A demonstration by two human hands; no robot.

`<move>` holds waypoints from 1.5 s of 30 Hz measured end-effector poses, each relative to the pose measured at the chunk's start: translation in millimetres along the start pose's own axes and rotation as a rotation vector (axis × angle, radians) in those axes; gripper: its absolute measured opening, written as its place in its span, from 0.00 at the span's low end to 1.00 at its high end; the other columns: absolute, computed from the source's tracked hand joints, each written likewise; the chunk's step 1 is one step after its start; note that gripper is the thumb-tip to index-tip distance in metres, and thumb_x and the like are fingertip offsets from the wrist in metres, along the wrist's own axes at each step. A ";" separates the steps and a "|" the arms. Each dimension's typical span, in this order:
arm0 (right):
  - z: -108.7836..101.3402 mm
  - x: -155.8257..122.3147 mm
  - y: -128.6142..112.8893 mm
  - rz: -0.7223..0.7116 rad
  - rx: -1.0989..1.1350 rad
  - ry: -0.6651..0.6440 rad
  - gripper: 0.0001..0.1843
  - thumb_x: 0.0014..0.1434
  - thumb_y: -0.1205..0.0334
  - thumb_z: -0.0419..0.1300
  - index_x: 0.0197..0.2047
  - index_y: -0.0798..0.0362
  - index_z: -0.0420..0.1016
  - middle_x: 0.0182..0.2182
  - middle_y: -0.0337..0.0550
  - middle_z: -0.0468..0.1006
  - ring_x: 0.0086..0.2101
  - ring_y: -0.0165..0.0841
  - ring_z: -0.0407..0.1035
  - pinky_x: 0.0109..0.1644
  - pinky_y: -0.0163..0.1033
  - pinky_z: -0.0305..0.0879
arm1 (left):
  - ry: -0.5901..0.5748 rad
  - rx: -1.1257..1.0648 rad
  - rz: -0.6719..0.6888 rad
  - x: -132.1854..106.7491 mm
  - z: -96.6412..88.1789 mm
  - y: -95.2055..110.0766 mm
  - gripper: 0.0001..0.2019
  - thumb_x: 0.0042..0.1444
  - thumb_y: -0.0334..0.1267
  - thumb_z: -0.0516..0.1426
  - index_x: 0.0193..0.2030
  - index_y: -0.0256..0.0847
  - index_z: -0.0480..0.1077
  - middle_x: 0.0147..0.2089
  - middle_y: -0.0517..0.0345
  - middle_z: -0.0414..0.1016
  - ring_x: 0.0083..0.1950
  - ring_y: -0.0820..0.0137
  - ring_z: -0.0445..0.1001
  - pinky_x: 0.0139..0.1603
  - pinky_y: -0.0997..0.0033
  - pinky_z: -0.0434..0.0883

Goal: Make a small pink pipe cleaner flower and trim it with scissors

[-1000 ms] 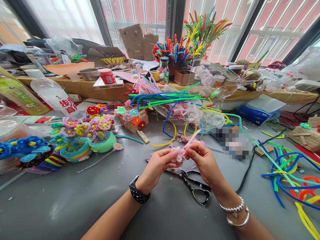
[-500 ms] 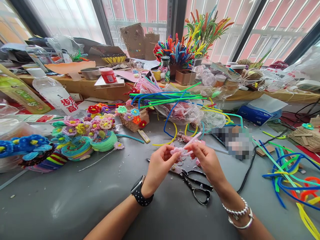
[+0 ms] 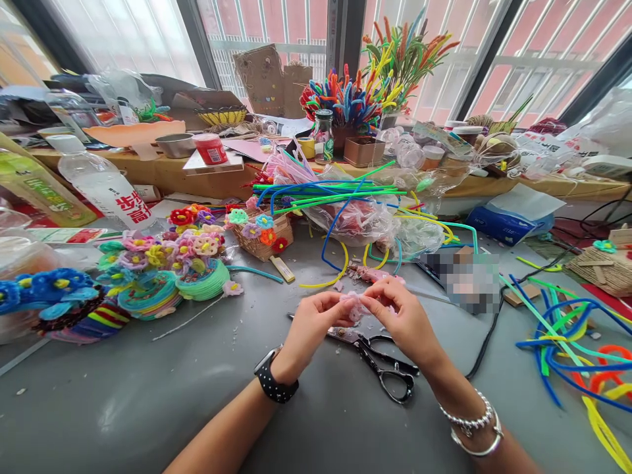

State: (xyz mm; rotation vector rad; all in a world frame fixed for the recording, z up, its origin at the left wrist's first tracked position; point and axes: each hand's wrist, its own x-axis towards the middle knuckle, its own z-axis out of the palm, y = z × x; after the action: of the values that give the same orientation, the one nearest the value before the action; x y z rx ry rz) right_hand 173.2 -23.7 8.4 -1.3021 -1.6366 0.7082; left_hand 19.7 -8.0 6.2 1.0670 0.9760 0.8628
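Observation:
A small pale pink pipe-cleaner flower [image 3: 354, 308] is pinched between my two hands above the grey table [image 3: 197, 395]. My left hand [image 3: 316, 319], with a dotted black watch strap at its wrist, holds the flower's left side. On the other side, the thumb and fingertips of my right hand [image 3: 402, 316] press together on it; some of the flower is hidden behind them. Black-handled scissors [image 3: 390, 362] lie just below the hands, their blades partly under my left fingers. Behind the fingers is a pink piece [image 3: 372, 273] that I cannot make out fully.
Left stand pots of pipe-cleaner flowers [image 3: 148, 296] and a water bottle [image 3: 106, 184]. Further back is a heap of pipe cleaners in plastic [image 3: 345, 217]. Loose blue and yellow pipe cleaners [image 3: 557, 329], a black cable [image 3: 488, 336] and a tissue pack [image 3: 511, 220] lie right.
My right hand has moved in closer to my left, its fingers now lower on the pink flower. The pink pipe-cleaner end that stuck up between the hands no longer shows.

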 end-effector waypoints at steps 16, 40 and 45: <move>-1.2 0.3 4.2 0.121 0.281 0.063 0.11 0.48 0.57 0.60 0.35 0.51 0.71 0.39 0.43 0.71 0.34 0.32 0.65 0.32 0.34 0.62 | 0.065 -0.210 -0.014 1.4 -1.2 0.7 0.11 0.44 0.42 0.59 0.30 0.35 0.70 0.28 0.58 0.73 0.29 0.75 0.72 0.35 0.75 0.68; 2.1 -6.6 4.9 -0.405 -0.206 0.068 0.10 0.55 0.69 0.52 0.37 0.50 0.72 0.31 0.43 0.75 0.33 0.34 0.67 0.39 0.41 0.64 | 0.046 -0.221 -0.055 1.3 -2.6 2.4 0.12 0.41 0.41 0.61 0.29 0.33 0.70 0.25 0.59 0.71 0.24 0.77 0.70 0.30 0.76 0.68; 0.4 -6.0 7.3 -0.538 -0.369 0.036 0.13 0.55 0.71 0.51 0.41 0.51 0.71 0.32 0.45 0.75 0.34 0.34 0.66 0.38 0.40 0.64 | 0.038 -0.208 -0.055 1.8 -2.6 1.9 0.12 0.42 0.42 0.60 0.29 0.34 0.71 0.26 0.59 0.72 0.25 0.77 0.70 0.31 0.76 0.68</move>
State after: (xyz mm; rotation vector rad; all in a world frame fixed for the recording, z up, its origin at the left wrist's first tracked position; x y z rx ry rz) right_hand 176.3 -27.4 0.3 -1.0293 -2.0321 0.0581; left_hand 17.7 -5.1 7.1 0.8457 0.9213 0.9214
